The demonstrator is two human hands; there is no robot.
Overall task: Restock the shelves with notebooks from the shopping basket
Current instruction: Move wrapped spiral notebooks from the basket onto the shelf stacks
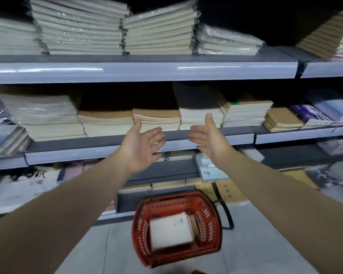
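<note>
basket (139,234): red slotted plastic
shelf edge (139,72): glossy, smooth grey
upper stacks (77,30): paper in shiny clear wrap
middle stack (156,113): matt brown card covers

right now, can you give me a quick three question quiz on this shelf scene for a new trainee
1. True or false: the left hand grips a notebook.
2. Where does the red shopping basket stand? A on the middle shelf; B on the floor; C on the top shelf.
3. Fill in: the right hand is ____, holding nothing.
Key: 1 false; 2 B; 3 open.
</note>
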